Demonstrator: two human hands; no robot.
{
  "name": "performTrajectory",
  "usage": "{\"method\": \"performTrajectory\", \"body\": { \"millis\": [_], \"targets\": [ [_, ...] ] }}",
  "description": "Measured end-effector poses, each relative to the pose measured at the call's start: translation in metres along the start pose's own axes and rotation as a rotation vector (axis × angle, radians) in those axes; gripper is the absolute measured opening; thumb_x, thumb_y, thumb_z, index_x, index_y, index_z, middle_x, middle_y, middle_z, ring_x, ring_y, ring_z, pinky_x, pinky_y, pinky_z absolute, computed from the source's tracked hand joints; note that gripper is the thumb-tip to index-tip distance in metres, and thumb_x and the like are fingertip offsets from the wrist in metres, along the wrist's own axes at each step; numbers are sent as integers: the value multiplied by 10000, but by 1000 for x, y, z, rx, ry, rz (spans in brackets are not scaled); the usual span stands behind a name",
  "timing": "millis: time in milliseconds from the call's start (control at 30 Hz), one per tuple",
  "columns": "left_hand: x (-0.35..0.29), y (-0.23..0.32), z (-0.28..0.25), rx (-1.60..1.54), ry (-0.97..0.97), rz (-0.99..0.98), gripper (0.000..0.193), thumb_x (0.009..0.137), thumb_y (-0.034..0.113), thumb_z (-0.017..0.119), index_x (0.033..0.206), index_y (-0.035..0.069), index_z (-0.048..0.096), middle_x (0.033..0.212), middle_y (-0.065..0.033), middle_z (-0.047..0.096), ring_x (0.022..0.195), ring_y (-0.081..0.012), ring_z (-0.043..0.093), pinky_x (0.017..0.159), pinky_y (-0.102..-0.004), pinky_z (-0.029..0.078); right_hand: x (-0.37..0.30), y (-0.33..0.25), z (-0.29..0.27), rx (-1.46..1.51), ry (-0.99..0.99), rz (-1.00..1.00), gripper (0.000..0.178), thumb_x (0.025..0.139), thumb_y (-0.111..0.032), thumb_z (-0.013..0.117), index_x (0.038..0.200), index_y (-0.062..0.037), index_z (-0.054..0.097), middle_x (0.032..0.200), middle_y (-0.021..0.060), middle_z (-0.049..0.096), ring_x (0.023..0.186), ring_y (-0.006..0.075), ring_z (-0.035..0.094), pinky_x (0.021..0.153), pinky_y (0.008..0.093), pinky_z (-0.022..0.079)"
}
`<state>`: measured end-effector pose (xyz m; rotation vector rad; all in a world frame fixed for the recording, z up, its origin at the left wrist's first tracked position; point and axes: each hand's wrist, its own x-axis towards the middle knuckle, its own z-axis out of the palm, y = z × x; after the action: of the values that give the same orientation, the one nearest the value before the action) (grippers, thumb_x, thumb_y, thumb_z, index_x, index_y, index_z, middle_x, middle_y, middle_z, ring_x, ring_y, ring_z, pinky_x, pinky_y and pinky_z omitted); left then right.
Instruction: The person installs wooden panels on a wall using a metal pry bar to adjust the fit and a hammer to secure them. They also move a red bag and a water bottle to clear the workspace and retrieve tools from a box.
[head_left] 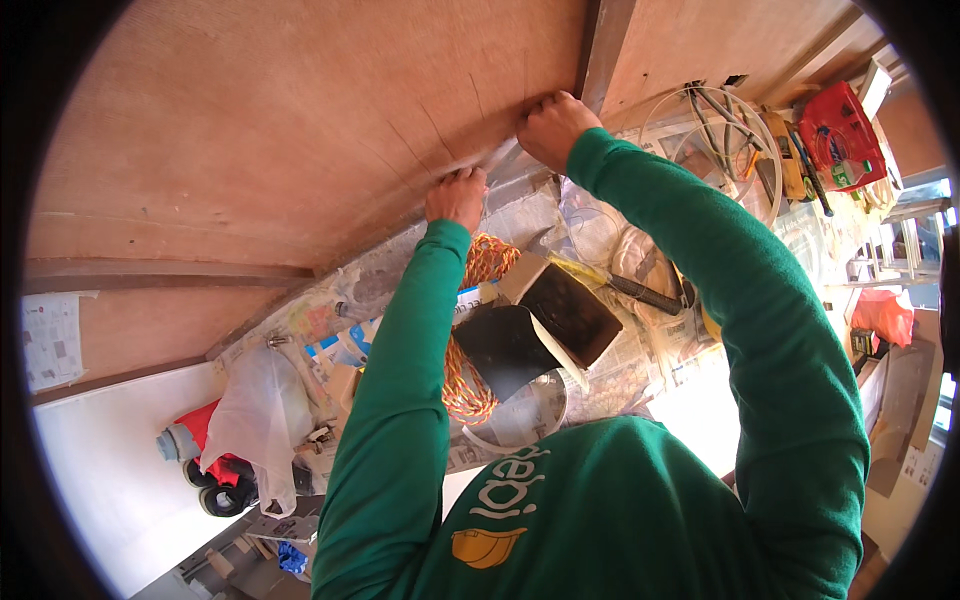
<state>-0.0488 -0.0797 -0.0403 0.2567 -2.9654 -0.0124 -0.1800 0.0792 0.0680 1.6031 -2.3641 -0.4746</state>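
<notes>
Our left hand (458,200) and right hand (556,130) are at the lower edge of the plywood panel (280,120), behind the newspaper-covered bench (643,358). Both are curled, fingers mostly drawn in; we cannot tell what either has hold of. The panel's lower edge climbs from lower left to upper right, but the panel runs out of view, hiding its long axis. Our right hand is near the wooden batten (607,50).

The broad brown wooden panel (280,130) rose before you, its face marked by thin dark lines; a pale strip (505,157), perhaps clear film, lay near its lower edge.
</notes>
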Motion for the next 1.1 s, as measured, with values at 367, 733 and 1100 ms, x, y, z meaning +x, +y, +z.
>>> {"method": "performTrajectory", "body": {
  "millis": [367, 733, 1100],
  "targets": [
    [2, 16, -12, -52, -75, -108, 191, 835, 231, 671, 988, 118, 650, 1061, -68, 659, 994, -285, 655, 814, -429, 548, -2, -7, 22, -198, 151, 15, 164, 804, -191, 581, 809, -82, 703, 813, 83, 701, 832, 238, 671, 785, 375, 477],
    [1, 10, 5, -19, 12, -39, 151, 812, 205, 651, 942, 128, 664, 973, -71, 677, 893, -293, 684, 737, -446, 561, -7, -4, 49, -165, 198, 46, 136, 768, -174, 600, 756, -82, 700, 750, 81, 687, 721, 225, 676, 706, 351, 480],
    [5, 6, 5, -2, -67, -66, 190, 815, 216, 685, 978, 131, 641, 1010, -65, 664, 949, -298, 671, 792, -460, 551, -3, -6, 23, -22, -36, 13, 143, 813, -169, 566, 820, -73, 673, 788, 81, 701, 748, 243, 695, 718, 375, 540]
  ]
}}
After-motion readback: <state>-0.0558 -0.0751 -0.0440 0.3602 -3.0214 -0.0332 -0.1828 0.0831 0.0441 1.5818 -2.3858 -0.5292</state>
